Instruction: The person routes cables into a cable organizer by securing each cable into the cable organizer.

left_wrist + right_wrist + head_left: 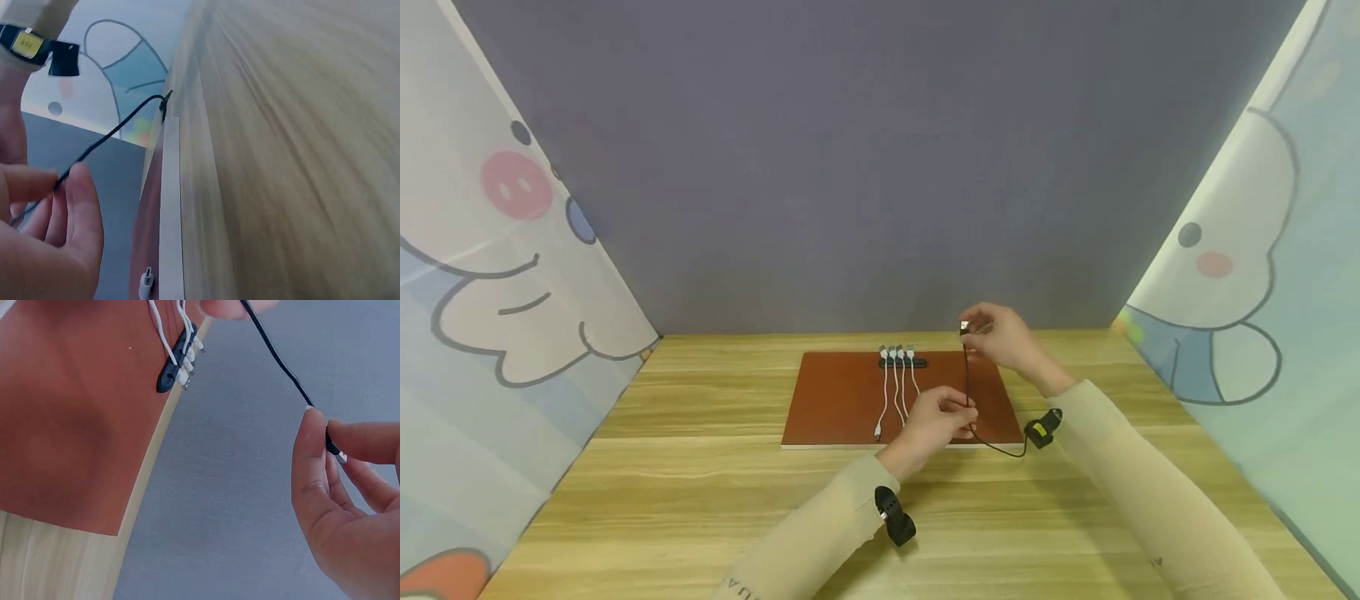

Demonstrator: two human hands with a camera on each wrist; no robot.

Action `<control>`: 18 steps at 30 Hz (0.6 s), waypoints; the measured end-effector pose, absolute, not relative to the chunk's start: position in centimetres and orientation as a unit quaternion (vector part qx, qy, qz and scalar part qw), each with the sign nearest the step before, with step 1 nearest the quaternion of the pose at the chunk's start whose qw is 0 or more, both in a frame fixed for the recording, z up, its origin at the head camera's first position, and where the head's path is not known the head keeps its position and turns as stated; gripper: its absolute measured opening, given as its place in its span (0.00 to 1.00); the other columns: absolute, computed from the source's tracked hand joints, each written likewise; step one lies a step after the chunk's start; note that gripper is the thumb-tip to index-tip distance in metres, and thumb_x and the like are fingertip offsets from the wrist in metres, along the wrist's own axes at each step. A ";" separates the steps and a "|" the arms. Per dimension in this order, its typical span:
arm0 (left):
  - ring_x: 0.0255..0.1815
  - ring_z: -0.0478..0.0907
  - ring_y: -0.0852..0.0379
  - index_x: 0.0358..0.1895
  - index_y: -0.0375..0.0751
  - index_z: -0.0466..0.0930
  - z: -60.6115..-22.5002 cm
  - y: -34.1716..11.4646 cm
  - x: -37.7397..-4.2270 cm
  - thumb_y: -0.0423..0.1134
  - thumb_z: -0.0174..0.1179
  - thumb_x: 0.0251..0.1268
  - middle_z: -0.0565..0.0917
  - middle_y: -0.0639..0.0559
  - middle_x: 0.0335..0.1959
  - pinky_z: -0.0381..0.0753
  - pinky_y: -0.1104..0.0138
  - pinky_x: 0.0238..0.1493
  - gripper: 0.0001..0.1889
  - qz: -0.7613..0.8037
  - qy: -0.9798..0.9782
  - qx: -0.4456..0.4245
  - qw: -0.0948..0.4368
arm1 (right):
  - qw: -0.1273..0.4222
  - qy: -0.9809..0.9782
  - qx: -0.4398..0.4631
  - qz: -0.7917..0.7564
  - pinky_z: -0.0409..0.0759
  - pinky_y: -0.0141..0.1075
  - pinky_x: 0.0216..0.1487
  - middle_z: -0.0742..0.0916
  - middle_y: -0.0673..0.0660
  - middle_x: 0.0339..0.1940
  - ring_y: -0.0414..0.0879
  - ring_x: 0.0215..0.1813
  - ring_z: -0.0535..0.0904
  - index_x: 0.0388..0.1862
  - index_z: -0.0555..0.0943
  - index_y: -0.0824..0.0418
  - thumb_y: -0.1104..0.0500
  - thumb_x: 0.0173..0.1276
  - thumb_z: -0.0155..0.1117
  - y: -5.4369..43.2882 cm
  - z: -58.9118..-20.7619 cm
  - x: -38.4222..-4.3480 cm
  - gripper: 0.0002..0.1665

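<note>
My right hand (1006, 337) pinches a black USB cable (967, 375) just behind its metal plug (965, 326), above the far right part of a brown board (835, 392). Lower down, the left hand (931, 423) holds the same cable between thumb and fingertips. The stretch between the hands runs nearly straight, and the rest loops right toward the right wrist. In the right wrist view, the plug (340, 457) pokes out past the thumb and fingers. Several white USB cables (157, 325) sit in a black cable holder (166, 381) along the board's far edge.
The board lies on a wood-grain table (700, 467). A grey wall (880, 167) stands behind it, with cartoon-printed sheets (1217, 275) at both sides. One white cable's connector (877, 432) rests near the board's front edge.
</note>
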State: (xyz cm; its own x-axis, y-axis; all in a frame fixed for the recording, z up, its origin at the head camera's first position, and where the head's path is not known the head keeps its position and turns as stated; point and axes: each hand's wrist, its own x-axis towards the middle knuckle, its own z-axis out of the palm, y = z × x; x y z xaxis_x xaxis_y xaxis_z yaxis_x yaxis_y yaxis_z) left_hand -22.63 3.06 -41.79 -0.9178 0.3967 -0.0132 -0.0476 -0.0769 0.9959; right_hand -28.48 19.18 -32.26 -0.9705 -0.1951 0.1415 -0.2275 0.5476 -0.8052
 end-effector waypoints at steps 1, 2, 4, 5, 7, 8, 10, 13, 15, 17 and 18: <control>0.32 0.84 0.57 0.49 0.27 0.79 -41.7 3.0 -22.6 0.28 0.63 0.70 0.83 0.47 0.38 0.87 0.63 0.39 0.09 0.718 0.669 0.130 0.142 | 0.015 -0.879 0.118 0.462 0.87 0.40 0.38 0.80 0.65 0.47 0.56 0.42 0.84 0.60 0.78 0.69 0.68 0.71 0.64 19.1 -32.2 -28.5 0.19; 0.31 0.84 0.57 0.49 0.27 0.79 -41.7 3.0 -22.6 0.28 0.63 0.70 0.82 0.48 0.37 0.87 0.62 0.39 0.09 0.712 0.678 0.129 0.129 | 0.013 -0.878 0.115 0.465 0.87 0.40 0.38 0.80 0.65 0.47 0.57 0.43 0.84 0.60 0.78 0.69 0.68 0.71 0.64 19.0 -32.0 -28.6 0.19; 0.30 0.83 0.58 0.49 0.28 0.79 -41.7 3.1 -22.6 0.29 0.63 0.71 0.82 0.49 0.36 0.87 0.61 0.40 0.09 0.697 0.697 0.128 0.106 | 0.012 -0.876 0.112 0.469 0.87 0.39 0.37 0.80 0.65 0.47 0.59 0.43 0.84 0.60 0.78 0.68 0.68 0.71 0.63 18.8 -31.9 -28.9 0.19; 0.30 0.83 0.58 0.49 0.28 0.79 -41.7 3.1 -22.7 0.29 0.63 0.71 0.82 0.49 0.35 0.87 0.60 0.40 0.09 0.691 0.705 0.127 0.096 | 0.013 -0.875 0.110 0.471 0.87 0.39 0.37 0.80 0.65 0.46 0.59 0.43 0.84 0.60 0.78 0.68 0.68 0.72 0.63 18.6 -31.9 -29.0 0.19; 0.29 0.84 0.58 0.49 0.29 0.80 -41.7 3.1 -22.8 0.30 0.64 0.70 0.81 0.49 0.34 0.87 0.59 0.40 0.10 0.681 0.718 0.122 0.078 | 0.018 -0.873 0.107 0.475 0.87 0.42 0.39 0.80 0.65 0.46 0.60 0.43 0.84 0.60 0.78 0.69 0.68 0.72 0.63 18.4 -31.8 -29.3 0.18; 0.29 0.84 0.57 0.49 0.29 0.80 -41.7 3.1 -22.9 0.30 0.64 0.70 0.81 0.49 0.33 0.87 0.59 0.40 0.10 0.676 0.724 0.120 0.072 | 0.019 -0.873 0.105 0.476 0.87 0.43 0.39 0.80 0.65 0.45 0.60 0.43 0.84 0.60 0.78 0.68 0.68 0.72 0.63 18.3 -31.9 -29.5 0.18; 0.29 0.84 0.56 0.50 0.29 0.80 -41.6 3.1 -23.0 0.29 0.65 0.68 0.80 0.49 0.33 0.88 0.59 0.39 0.11 0.671 0.730 0.112 0.064 | 0.020 -0.872 0.101 0.478 0.87 0.44 0.41 0.80 0.65 0.45 0.62 0.43 0.84 0.59 0.78 0.68 0.68 0.72 0.63 18.2 -31.9 -30.0 0.18; 0.29 0.85 0.54 0.50 0.29 0.79 -41.7 3.1 -23.1 0.29 0.66 0.67 0.79 0.48 0.34 0.87 0.59 0.37 0.12 0.664 0.738 0.103 0.062 | 0.018 -0.872 0.093 0.480 0.87 0.42 0.40 0.79 0.65 0.46 0.64 0.44 0.85 0.59 0.78 0.68 0.68 0.72 0.63 18.0 -32.3 -30.8 0.18; 0.29 0.85 0.55 0.50 0.30 0.79 -41.7 3.0 -23.0 0.28 0.66 0.67 0.78 0.48 0.34 0.87 0.61 0.36 0.11 0.657 0.744 0.099 0.067 | 0.018 -0.871 0.090 0.483 0.87 0.40 0.39 0.79 0.65 0.47 0.65 0.44 0.85 0.59 0.78 0.68 0.68 0.71 0.63 17.8 -32.6 -31.4 0.18; 0.28 0.85 0.56 0.49 0.30 0.79 -41.8 3.0 -23.0 0.28 0.65 0.67 0.78 0.48 0.34 0.87 0.63 0.34 0.10 0.651 0.750 0.093 0.070 | 0.018 -0.869 0.088 0.487 0.87 0.41 0.40 0.79 0.65 0.47 0.64 0.43 0.85 0.59 0.78 0.69 0.69 0.71 0.64 17.6 -32.9 -31.9 0.18; 0.27 0.85 0.57 0.49 0.31 0.79 -41.8 3.0 -23.0 0.28 0.65 0.67 0.78 0.48 0.34 0.86 0.64 0.33 0.10 0.646 0.755 0.090 0.071 | 0.018 -0.869 0.088 0.487 0.87 0.42 0.40 0.79 0.65 0.46 0.63 0.43 0.85 0.58 0.78 0.69 0.69 0.71 0.64 17.5 -33.1 -32.0 0.18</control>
